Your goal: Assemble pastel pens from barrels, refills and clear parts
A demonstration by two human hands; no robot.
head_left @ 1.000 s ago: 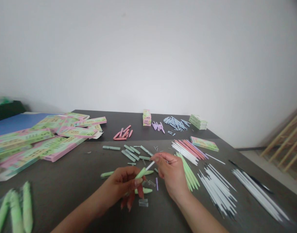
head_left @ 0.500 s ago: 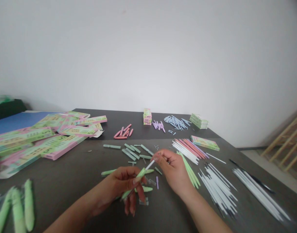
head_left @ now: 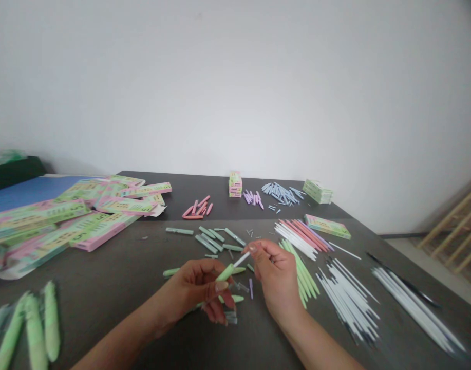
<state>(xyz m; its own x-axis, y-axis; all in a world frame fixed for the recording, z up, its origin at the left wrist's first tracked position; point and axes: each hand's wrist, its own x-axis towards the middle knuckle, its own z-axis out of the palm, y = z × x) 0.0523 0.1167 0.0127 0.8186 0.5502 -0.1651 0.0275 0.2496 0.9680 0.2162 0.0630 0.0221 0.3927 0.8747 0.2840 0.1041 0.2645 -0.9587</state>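
Observation:
My left hand (head_left: pixel 199 288) is closed around a light green pen barrel (head_left: pixel 225 273), which tilts up to the right. Between thumb and fingers of my right hand (head_left: pixel 277 280) is the far end of a thin white pen refill (head_left: pixel 241 259); its other end meets the barrel's open mouth. How far it sits inside is hidden. Beneath the left hand lie more light green barrels (head_left: pixel 171 272) and small clear plastic pieces (head_left: pixel 231 317). A short purple piece (head_left: pixel 251 289) rests between the hands. Grey-green pen parts (head_left: pixel 209 242) are scattered just beyond them.
To the right are green sticks (head_left: pixel 302 277), white refills (head_left: pixel 346 300) and coloured sticks (head_left: pixel 306 235). Printed cartons (head_left: pixel 108 226) pile up at left, near thick green pens (head_left: pixel 51 321). Pink (head_left: pixel 196 208), purple (head_left: pixel 253 199) and blue parts (head_left: pixel 281 192) lie farther back.
The green barrel and white refill have shifted slightly right, and my left fingers have curled in more under the barrel. Both hands keep their hold. The whole view has moved a little.

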